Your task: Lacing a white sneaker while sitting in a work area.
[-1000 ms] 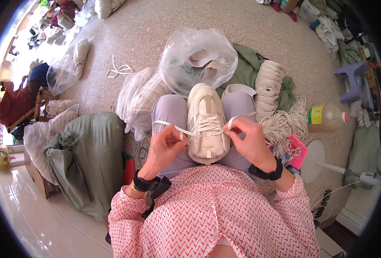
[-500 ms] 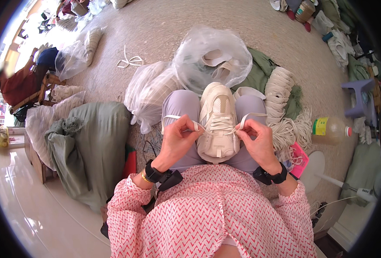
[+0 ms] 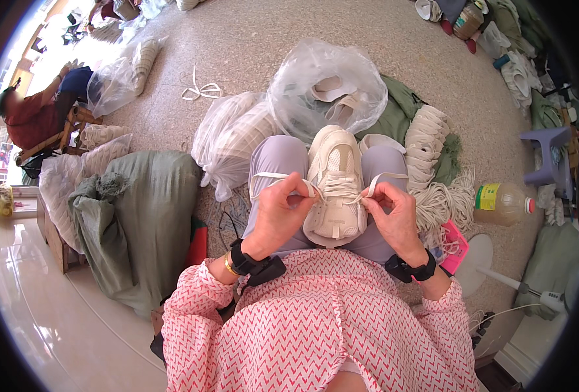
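Note:
A cream sneaker (image 3: pixel 334 186) rests between my knees, toe pointing away, its tongue toward me. Cream laces (image 3: pixel 340 185) cross its upper in several rows. My left hand (image 3: pixel 285 210) pinches one lace end at the shoe's left edge, and that lace loops over my left knee. On the other side, my right hand (image 3: pixel 392 215) pinches the other lace end close to the eyelets, with its loop lying over my right knee. Both hands are closed at the fingertips. A dark strap device sits on each wrist.
Beyond my knees stands a clear plastic bag (image 3: pixel 325 85) with pale shoe parts. A bundle of laces (image 3: pixel 436 202) and stacked pale pieces (image 3: pixel 425 147) lie right, near a bottle of liquid (image 3: pixel 502 204). Green sacks (image 3: pixel 149 215) stand left. Another person (image 3: pixel 34 117) sits far left.
My left hand has shifted slightly right, nearer the shoe, still pinching its lace. My right hand has barely moved. The seated person at far left shows more clearly.

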Demonstrator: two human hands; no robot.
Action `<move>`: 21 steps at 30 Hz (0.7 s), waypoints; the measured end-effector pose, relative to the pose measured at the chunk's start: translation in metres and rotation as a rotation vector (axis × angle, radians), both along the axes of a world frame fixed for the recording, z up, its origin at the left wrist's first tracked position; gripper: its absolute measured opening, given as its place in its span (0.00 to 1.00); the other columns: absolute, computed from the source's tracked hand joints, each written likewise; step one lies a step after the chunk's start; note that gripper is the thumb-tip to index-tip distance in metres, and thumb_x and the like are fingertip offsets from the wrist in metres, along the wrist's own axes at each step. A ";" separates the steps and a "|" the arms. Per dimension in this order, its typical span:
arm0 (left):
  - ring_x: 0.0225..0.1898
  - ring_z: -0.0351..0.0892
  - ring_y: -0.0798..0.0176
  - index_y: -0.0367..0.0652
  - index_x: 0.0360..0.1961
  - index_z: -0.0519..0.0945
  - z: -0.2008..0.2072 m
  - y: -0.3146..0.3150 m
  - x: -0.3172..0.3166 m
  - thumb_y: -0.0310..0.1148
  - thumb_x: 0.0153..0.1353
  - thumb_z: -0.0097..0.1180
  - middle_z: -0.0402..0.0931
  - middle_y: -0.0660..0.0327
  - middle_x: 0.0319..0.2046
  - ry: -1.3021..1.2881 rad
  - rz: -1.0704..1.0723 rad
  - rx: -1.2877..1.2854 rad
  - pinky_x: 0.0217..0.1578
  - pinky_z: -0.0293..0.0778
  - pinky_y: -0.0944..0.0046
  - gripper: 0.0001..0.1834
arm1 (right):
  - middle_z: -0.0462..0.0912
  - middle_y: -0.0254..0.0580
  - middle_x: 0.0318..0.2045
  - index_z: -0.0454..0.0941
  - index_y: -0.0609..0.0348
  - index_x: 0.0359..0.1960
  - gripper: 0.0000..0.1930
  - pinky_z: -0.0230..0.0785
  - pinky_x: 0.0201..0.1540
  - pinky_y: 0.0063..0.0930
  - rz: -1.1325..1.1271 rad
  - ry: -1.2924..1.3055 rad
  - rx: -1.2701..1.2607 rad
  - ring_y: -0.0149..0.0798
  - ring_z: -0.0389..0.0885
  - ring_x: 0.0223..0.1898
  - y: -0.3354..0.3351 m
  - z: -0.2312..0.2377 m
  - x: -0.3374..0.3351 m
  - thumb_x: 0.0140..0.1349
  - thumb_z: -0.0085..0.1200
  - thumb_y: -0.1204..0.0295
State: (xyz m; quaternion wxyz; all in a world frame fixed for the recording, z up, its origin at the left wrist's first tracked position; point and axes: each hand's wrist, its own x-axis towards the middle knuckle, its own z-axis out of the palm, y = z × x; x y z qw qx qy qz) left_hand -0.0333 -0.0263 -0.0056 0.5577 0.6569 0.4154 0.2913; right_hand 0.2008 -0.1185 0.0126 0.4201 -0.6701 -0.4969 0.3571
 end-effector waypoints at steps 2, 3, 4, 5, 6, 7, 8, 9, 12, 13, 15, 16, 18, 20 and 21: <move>0.43 0.86 0.70 0.35 0.30 0.72 0.003 0.000 0.000 0.14 0.61 0.64 0.85 0.59 0.35 0.033 -0.009 0.044 0.47 0.84 0.67 0.11 | 0.89 0.38 0.31 0.82 0.67 0.37 0.03 0.78 0.37 0.24 0.000 0.002 0.003 0.28 0.86 0.30 0.000 -0.001 0.000 0.64 0.63 0.81; 0.41 0.86 0.70 0.35 0.31 0.73 0.004 0.000 0.000 0.15 0.61 0.65 0.85 0.59 0.34 0.064 -0.020 0.087 0.46 0.84 0.67 0.11 | 0.89 0.38 0.31 0.82 0.67 0.37 0.02 0.78 0.37 0.24 -0.001 0.002 0.006 0.28 0.86 0.30 0.000 -0.002 0.000 0.64 0.63 0.81; 0.41 0.86 0.70 0.35 0.31 0.73 0.003 -0.001 0.000 0.15 0.61 0.65 0.85 0.59 0.34 0.064 -0.020 0.088 0.46 0.84 0.67 0.11 | 0.89 0.38 0.31 0.82 0.67 0.37 0.02 0.78 0.37 0.24 -0.001 0.002 0.007 0.28 0.86 0.30 0.000 -0.002 0.000 0.64 0.63 0.81; 0.35 0.84 0.62 0.35 0.31 0.74 0.001 -0.002 0.001 0.16 0.58 0.64 0.82 0.57 0.30 0.052 -0.025 0.180 0.39 0.80 0.63 0.09 | 0.89 0.38 0.31 0.82 0.66 0.37 0.02 0.78 0.37 0.25 -0.002 -0.001 0.013 0.28 0.86 0.30 -0.001 -0.002 0.000 0.64 0.63 0.81; 0.29 0.83 0.54 0.36 0.32 0.74 0.002 -0.003 0.003 0.17 0.56 0.63 0.79 0.55 0.26 0.042 -0.029 0.272 0.32 0.77 0.58 0.09 | 0.89 0.38 0.31 0.82 0.66 0.37 0.02 0.78 0.37 0.25 -0.003 -0.003 0.018 0.28 0.86 0.30 -0.001 -0.002 0.000 0.64 0.63 0.81; 0.29 0.83 0.54 0.36 0.32 0.74 0.004 -0.003 0.004 0.17 0.56 0.63 0.79 0.55 0.26 0.043 -0.029 0.272 0.32 0.77 0.58 0.09 | 0.89 0.38 0.31 0.82 0.66 0.37 0.02 0.78 0.37 0.25 -0.003 -0.001 0.018 0.28 0.86 0.30 -0.001 -0.003 0.000 0.64 0.63 0.81; 0.29 0.81 0.52 0.36 0.32 0.74 0.007 -0.003 0.005 0.17 0.55 0.62 0.78 0.54 0.25 0.064 -0.025 0.311 0.32 0.75 0.56 0.08 | 0.89 0.38 0.31 0.82 0.66 0.36 0.02 0.78 0.37 0.25 -0.020 0.033 0.006 0.28 0.86 0.31 -0.001 -0.003 -0.001 0.63 0.63 0.82; 0.29 0.80 0.49 0.36 0.32 0.74 0.010 -0.002 0.006 0.17 0.54 0.61 0.77 0.53 0.25 0.085 -0.023 0.350 0.33 0.74 0.55 0.08 | 0.89 0.38 0.31 0.82 0.66 0.36 0.03 0.78 0.37 0.25 -0.038 0.066 -0.006 0.28 0.86 0.31 -0.001 -0.003 -0.001 0.63 0.63 0.82; 0.33 0.85 0.52 0.37 0.32 0.75 0.016 -0.001 0.006 0.21 0.59 0.65 0.82 0.55 0.31 0.220 -0.056 0.348 0.37 0.78 0.58 0.08 | 0.88 0.39 0.31 0.81 0.66 0.35 0.03 0.78 0.36 0.25 0.016 -0.161 0.124 0.29 0.86 0.30 -0.002 0.002 -0.005 0.63 0.64 0.82; 0.33 0.85 0.52 0.37 0.32 0.75 0.017 -0.002 0.006 0.21 0.59 0.65 0.82 0.55 0.31 0.221 -0.057 0.349 0.37 0.78 0.58 0.08 | 0.88 0.39 0.31 0.81 0.66 0.35 0.03 0.78 0.36 0.25 0.014 -0.160 0.125 0.29 0.86 0.30 -0.002 0.002 -0.006 0.63 0.64 0.82; 0.33 0.84 0.54 0.37 0.33 0.75 0.018 -0.005 0.008 0.20 0.58 0.65 0.80 0.55 0.29 0.248 -0.029 0.367 0.36 0.77 0.58 0.09 | 0.87 0.40 0.30 0.81 0.66 0.35 0.05 0.77 0.35 0.26 0.010 -0.209 0.156 0.32 0.86 0.29 -0.003 0.000 -0.007 0.61 0.66 0.81; 0.33 0.84 0.54 0.37 0.33 0.75 0.016 -0.006 0.009 0.20 0.58 0.65 0.80 0.55 0.29 0.248 -0.030 0.368 0.36 0.77 0.58 0.09 | 0.87 0.40 0.30 0.81 0.66 0.35 0.05 0.77 0.35 0.26 0.008 -0.209 0.157 0.32 0.86 0.29 -0.003 -0.002 -0.005 0.61 0.66 0.81; 0.32 0.83 0.54 0.37 0.34 0.74 0.010 -0.007 0.010 0.20 0.57 0.67 0.79 0.56 0.28 0.138 0.008 0.216 0.34 0.76 0.58 0.11 | 0.86 0.41 0.29 0.81 0.64 0.36 0.07 0.77 0.34 0.27 -0.091 0.084 -0.022 0.37 0.86 0.27 -0.002 -0.009 -0.002 0.60 0.68 0.81; 0.32 0.82 0.55 0.37 0.35 0.74 0.010 -0.008 0.012 0.20 0.56 0.67 0.79 0.57 0.28 0.134 0.028 0.221 0.34 0.75 0.58 0.12 | 0.86 0.41 0.29 0.81 0.64 0.36 0.07 0.77 0.34 0.28 -0.085 -0.006 0.004 0.38 0.85 0.27 -0.003 -0.004 -0.001 0.60 0.68 0.81; 0.31 0.82 0.55 0.37 0.35 0.73 0.011 -0.009 0.013 0.19 0.55 0.67 0.78 0.57 0.27 0.129 0.047 0.225 0.33 0.75 0.58 0.13 | 0.85 0.41 0.29 0.81 0.63 0.37 0.07 0.77 0.34 0.28 -0.080 -0.096 0.029 0.39 0.85 0.27 -0.003 -0.001 -0.001 0.59 0.68 0.80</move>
